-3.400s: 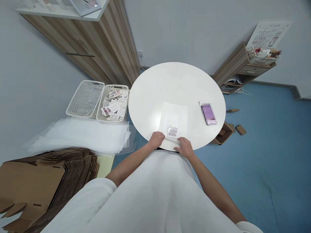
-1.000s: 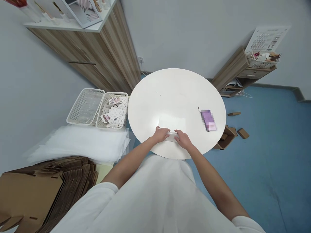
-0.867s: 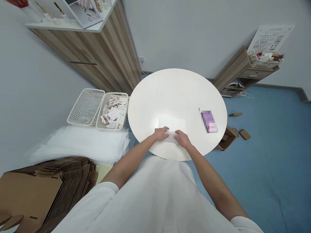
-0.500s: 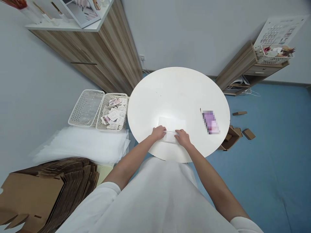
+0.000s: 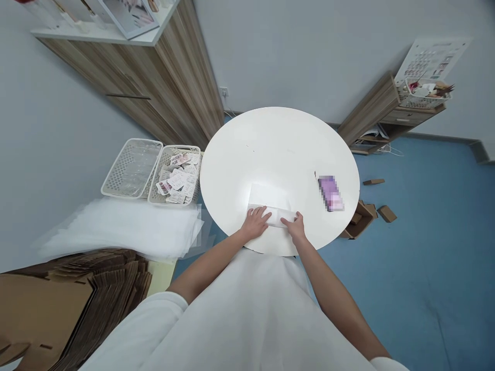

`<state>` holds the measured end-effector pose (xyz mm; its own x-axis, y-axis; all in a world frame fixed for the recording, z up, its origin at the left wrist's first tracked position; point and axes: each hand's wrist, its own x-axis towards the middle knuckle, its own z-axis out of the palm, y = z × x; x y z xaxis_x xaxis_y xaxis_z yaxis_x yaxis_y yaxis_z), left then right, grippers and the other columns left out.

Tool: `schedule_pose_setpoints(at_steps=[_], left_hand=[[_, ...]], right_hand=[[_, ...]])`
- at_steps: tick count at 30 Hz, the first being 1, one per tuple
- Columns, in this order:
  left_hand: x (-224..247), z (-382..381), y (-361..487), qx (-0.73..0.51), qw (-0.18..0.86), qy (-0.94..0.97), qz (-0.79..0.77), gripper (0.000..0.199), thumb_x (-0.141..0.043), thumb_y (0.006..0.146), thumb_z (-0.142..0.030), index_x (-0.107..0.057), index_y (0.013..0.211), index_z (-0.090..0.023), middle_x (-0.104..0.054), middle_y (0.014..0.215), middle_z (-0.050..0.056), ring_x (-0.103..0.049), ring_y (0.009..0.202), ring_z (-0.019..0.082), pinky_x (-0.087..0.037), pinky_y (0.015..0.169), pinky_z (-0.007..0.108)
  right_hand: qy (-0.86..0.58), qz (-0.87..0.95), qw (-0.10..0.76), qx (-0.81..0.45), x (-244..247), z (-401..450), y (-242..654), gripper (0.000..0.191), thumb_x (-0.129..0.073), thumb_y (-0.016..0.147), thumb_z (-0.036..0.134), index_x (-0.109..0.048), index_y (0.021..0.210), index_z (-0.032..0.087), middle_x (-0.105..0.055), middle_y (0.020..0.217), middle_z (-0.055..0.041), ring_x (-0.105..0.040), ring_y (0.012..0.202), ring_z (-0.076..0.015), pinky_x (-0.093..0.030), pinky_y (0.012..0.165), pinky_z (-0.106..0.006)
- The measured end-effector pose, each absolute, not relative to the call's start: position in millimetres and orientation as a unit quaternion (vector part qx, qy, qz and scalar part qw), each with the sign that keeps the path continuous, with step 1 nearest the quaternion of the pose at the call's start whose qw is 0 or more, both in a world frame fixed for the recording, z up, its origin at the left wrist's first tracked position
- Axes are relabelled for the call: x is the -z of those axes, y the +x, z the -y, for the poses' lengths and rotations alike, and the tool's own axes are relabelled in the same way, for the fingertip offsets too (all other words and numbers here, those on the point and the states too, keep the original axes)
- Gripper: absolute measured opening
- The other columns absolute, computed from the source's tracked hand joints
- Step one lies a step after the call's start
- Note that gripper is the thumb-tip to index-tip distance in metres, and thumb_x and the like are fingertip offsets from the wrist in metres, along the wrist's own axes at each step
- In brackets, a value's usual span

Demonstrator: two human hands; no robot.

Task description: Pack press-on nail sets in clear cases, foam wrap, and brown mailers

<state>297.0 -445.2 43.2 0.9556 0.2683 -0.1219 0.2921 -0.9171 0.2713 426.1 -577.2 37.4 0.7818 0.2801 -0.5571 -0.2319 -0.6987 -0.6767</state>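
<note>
A thin white sheet point(image 5: 267, 195), perhaps packing foam, lies near the front edge of the round white table. Its near part is folded over into a strip point(image 5: 277, 216). My left hand point(image 5: 255, 223) rests on the strip's left part, fingers stretched out and pressing down. At the right end my right hand point(image 5: 296, 227) pinches the strip between thumb and fingers. Whether anything is wrapped inside the fold I cannot tell.
On the white table point(image 5: 278, 134), a blurred purple item point(image 5: 330, 194) lies at the right. To the left are two white baskets point(image 5: 131, 167), point(image 5: 154, 190), stacked white sheets point(image 5: 127, 226) and flattened cardboard boxes point(image 5: 116, 299). An opened cardboard box point(image 5: 358, 219) sits on the floor.
My left hand has gone from gripping the fold's edge to lying flatter across it. My right hand has shifted right to the strip's end. The folded strip now sits slightly askew.
</note>
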Motion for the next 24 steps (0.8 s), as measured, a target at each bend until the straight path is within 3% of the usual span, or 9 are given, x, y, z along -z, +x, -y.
schedule_pose_setpoints(at_steps=[2, 4, 6, 8, 16, 21, 24], left_hand=[[-42.4, 446.5, 295.8, 0.041, 0.146, 0.978, -0.141, 0.044, -0.047, 0.079, -0.032, -0.04, 0.123, -0.027, -0.035, 0.134, 0.01, -0.031, 0.121, 0.027, -0.021, 0.096, 0.045], [-42.9, 448.1, 293.9, 0.042, 0.151, 0.979, -0.134, 0.046, -0.048, 0.078, -0.033, -0.04, 0.123, -0.027, -0.035, 0.134, 0.01, -0.031, 0.121, 0.027, -0.022, 0.096, 0.045], [-43.5, 450.7, 291.3, 0.042, 0.159, 0.978, -0.129, 0.047, -0.049, 0.077, -0.032, -0.04, 0.123, -0.028, -0.034, 0.134, 0.009, -0.031, 0.12, 0.027, -0.023, 0.095, 0.044], [-43.1, 453.7, 289.0, 0.04, 0.166, 0.977, -0.127, 0.048, -0.051, 0.077, -0.031, -0.039, 0.123, -0.028, -0.034, 0.135, 0.009, -0.032, 0.12, 0.027, -0.024, 0.094, 0.043], [-42.7, 453.3, 287.5, 0.041, 0.199, 0.972, -0.12, 0.055, -0.054, 0.073, -0.031, -0.037, 0.125, -0.027, -0.032, 0.137, 0.009, -0.029, 0.122, 0.029, -0.023, 0.095, 0.044], [-49.0, 455.6, 277.5, 0.015, 0.191, 0.971, -0.144, 0.066, -0.047, 0.077, -0.035, -0.021, 0.134, -0.016, -0.024, 0.141, 0.014, -0.021, 0.128, 0.028, -0.019, 0.098, 0.043], [-50.6, 456.7, 271.5, 0.022, 0.179, 0.979, -0.092, 0.064, -0.046, 0.077, -0.034, -0.023, 0.134, -0.018, -0.025, 0.141, 0.011, -0.02, 0.129, 0.027, -0.016, 0.099, 0.043]], right_hand=[[-0.839, -0.021, 0.411, -0.355, -44.7, 573.3, 431.7, 0.076, -0.067, 0.055, 0.042, -0.04, 0.121, 0.016, -0.054, 0.111, -0.0125, -0.056, 0.091, -0.0221, -0.046, 0.072, -0.03], [-0.819, -0.004, 0.423, -0.387, -51.4, 574.0, 435.4, 0.049, -0.066, 0.055, 0.038, -0.055, 0.097, 0.016, -0.06, 0.092, -0.0078, -0.057, 0.079, -0.0191, -0.045, 0.065, -0.028], [-0.814, 0.025, 0.424, -0.395, -56.0, 577.7, 435.7, 0.028, -0.065, 0.056, 0.036, -0.057, 0.075, 0.017, -0.059, 0.074, -0.0022, -0.055, 0.067, -0.0152, -0.042, 0.058, -0.025], [-0.81, 0.03, 0.431, -0.396, -58.6, 580.6, 433.7, 0.022, -0.063, 0.058, 0.034, -0.053, 0.067, 0.018, -0.055, 0.065, 0.0015, -0.05, 0.06, -0.012, -0.039, 0.052, -0.023], [-0.725, 0.037, 0.474, -0.499, -65.5, 551.1, 421.1, 0.014, -0.059, 0.064, 0.028, -0.049, 0.07, 0.018, -0.053, 0.064, 0.0009, -0.049, 0.055, -0.0091, -0.04, 0.047, -0.021], [-0.73, 0.06, 0.449, -0.512, -69.5, 538.5, 411.2, 0.019, -0.059, 0.065, 0.026, -0.055, 0.082, 0.018, -0.059, 0.085, -0.0041, -0.056, 0.065, -0.0107, -0.04, 0.049, -0.02], [-0.736, 0.064, 0.443, -0.508, -69.1, 541.3, 413.1, 0.021, -0.056, 0.067, 0.024, -0.056, 0.088, 0.017, -0.061, 0.09, -0.0055, -0.057, 0.068, -0.011, -0.042, 0.054, -0.021]])
